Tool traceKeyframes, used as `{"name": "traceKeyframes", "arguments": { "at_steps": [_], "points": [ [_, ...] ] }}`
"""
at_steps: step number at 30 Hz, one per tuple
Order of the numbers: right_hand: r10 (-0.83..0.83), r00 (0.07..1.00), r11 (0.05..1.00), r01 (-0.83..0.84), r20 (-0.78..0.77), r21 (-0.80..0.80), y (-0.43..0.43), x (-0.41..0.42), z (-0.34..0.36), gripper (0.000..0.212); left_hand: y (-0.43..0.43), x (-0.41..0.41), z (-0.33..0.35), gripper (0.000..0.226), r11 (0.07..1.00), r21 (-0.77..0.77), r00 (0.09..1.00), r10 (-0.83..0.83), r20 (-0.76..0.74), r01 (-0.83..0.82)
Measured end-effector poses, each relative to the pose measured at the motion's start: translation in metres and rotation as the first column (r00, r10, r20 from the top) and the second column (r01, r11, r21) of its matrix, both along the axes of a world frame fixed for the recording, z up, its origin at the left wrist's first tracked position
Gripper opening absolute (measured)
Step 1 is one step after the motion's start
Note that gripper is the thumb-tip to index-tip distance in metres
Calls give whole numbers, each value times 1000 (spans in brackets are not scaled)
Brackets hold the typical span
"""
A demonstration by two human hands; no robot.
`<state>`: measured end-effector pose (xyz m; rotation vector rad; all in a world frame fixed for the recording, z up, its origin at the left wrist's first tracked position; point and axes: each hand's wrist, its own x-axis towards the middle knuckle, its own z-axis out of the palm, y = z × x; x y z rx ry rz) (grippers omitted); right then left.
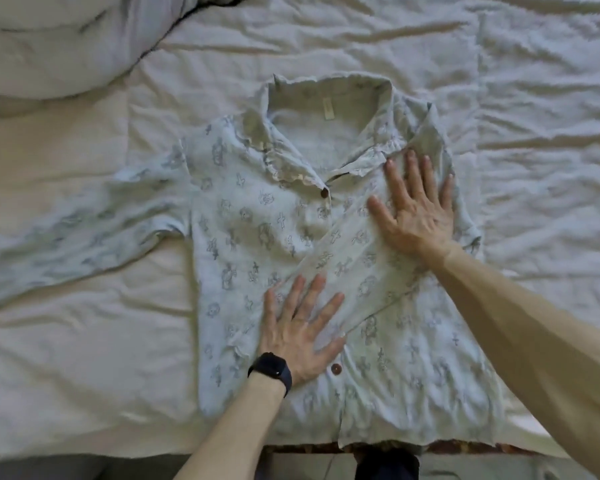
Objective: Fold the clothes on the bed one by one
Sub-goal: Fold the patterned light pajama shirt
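Left hand point(302, 327), fingers spread flat, presses the folded sleeve point(347, 268) onto the shirt point(243, 237) front; right hand point(416, 216), fingers equally wide, pins the shoulder; the shirt lies flat on the bed point(534, 81), collar farthest; lifting the palms carelessly could drag the sleeve askew.

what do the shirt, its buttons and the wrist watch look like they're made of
Shirt: thin matte woven cloth, probably cotton; it creases softly and carries a print. Buttons: brown, faintly glossy, plastic or wood, too small to tell. Watch: black with a dull strap, likely rubber or silicone.
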<state>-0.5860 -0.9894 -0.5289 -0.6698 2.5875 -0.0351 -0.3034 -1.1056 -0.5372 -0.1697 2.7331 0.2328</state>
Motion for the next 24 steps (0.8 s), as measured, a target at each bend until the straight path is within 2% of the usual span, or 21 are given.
{"name": "traceKeyframes", "arguments": {
  "at_steps": [3, 5, 7, 8, 10, 12, 13, 14, 15, 16, 17, 18, 19, 22, 24],
  "points": [
    [-143, 990, 990, 143, 7, 7, -10, 27, 30, 77, -19, 26, 20, 73, 997, 60, 998, 49, 31, -51],
    [-155, 988, 988, 155, 22, -22, -25, 60, 52, 78, -47, 49, 41, 69, 975, 100, 979, 197, 44, -200],
    [-73, 996, 995, 76, 41, -67, -48, 102, 69, 77, -86, 76, 61, 68, 878, 176, 896, 436, 85, -445],
    [-16, 999, 996, 20, 45, -91, -63, 125, 75, 75, -110, 90, 67, 69, 792, 205, 817, 568, 98, -575],
    [112, 992, 985, -104, 55, -135, -104, 167, 81, 70, -163, 113, 77, 72, 535, 249, 567, 821, 71, -807],
    [231, 971, 960, -218, 62, -175, -151, 205, 82, 66, -216, 133, 84, 77, 157, 347, 177, 984, 28, -925],
    [278, 958, 946, -261, 64, -194, -176, 220, 81, 65, -243, 140, 88, 79, -68, 427, -54, 997, 45, -901],
    [313, 947, 932, -294, 67, -211, -201, 233, 80, 65, -270, 146, 90, 80, -294, 509, -278, 954, 109, -809],
    [341, 938, 921, -318, 71, -224, -226, 243, 78, 66, -297, 152, 88, 82, -486, 556, -449, 868, 214, -674],
    [364, 928, 913, -340, 73, -226, -251, 252, 76, 67, -322, 160, 85, 85, -620, 561, -551, 773, 316, -548],
    [391, 917, 905, -368, 76, -216, -274, 259, 74, 68, -346, 168, 82, 88, -706, 557, -606, 689, 397, -438],
    [419, 904, 896, -398, 80, -195, -296, 264, 72, 67, -368, 176, 78, 85, -758, 560, -621, 624, 474, -333],
    [446, 891, 888, -428, 89, -168, -317, 268, 70, 66, -388, 183, 74, 74, -781, 572, -599, 589, 543, -249],
    [462, 864, 886, -458, 202, -69, -360, 274, 58, 64, -431, 199, 65, 29, -779, 597, -512, 597, 617, -189],
    [444, 851, 885, -465, 281, 7, -374, 275, 49, 67, -450, 203, 63, 13, -769, 599, -481, 621, 619, -222]
  ]
}}
